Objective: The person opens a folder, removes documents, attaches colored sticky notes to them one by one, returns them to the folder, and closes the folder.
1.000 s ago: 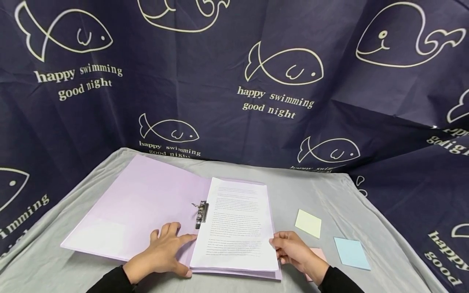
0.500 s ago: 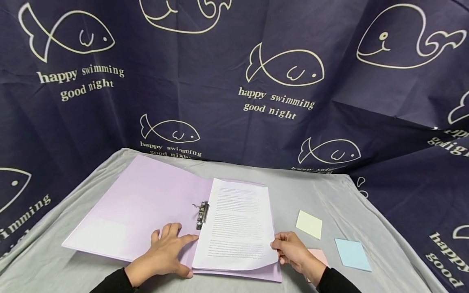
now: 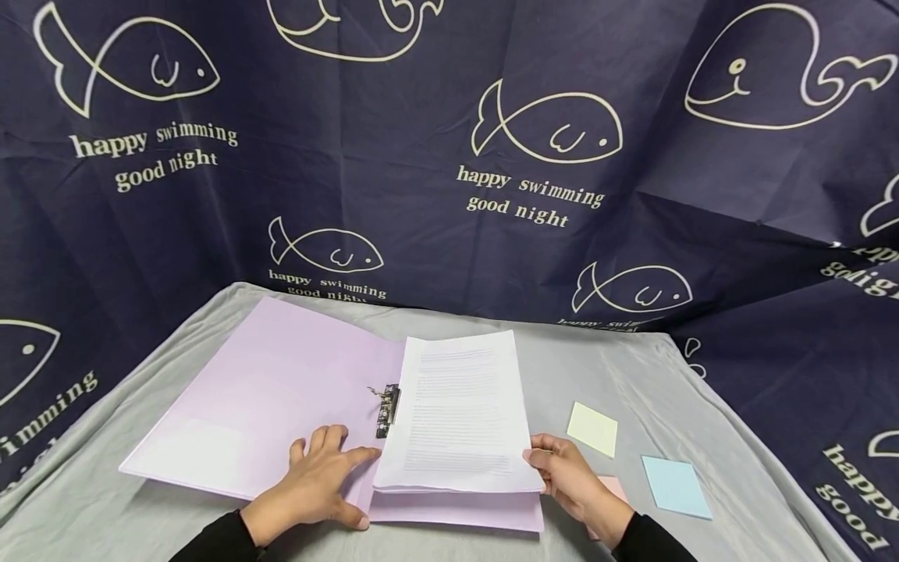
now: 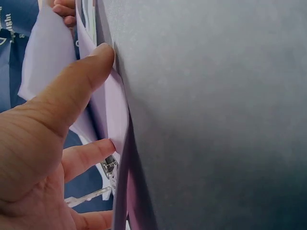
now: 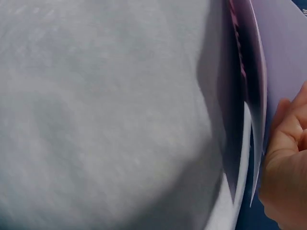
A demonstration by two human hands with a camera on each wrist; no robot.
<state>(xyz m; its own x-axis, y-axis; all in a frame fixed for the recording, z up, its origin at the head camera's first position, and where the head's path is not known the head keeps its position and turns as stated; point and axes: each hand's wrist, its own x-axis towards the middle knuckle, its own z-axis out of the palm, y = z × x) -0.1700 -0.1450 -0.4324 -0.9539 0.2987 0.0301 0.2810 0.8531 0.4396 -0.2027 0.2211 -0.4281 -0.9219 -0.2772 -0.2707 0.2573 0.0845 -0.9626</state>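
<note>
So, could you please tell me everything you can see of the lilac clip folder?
The lilac clip folder lies open on a grey cloth, its plain, stiff-looking left cover catching a pale glare. A dark metal clip sits near the fold. Printed sheets cover most of the right side, leaving a near strip bare. The left hand touches it at the near edge; whether the right hand, holding the sheets, touches it is unclear.

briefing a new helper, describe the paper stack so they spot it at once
On the grey cloth, find the open lilac folder. Over its right half, right of the metal clip, is the paper stack, its lower right edge held by the right hand. Unlike the plain blue pad nearby, it is white with printed lines.
</note>
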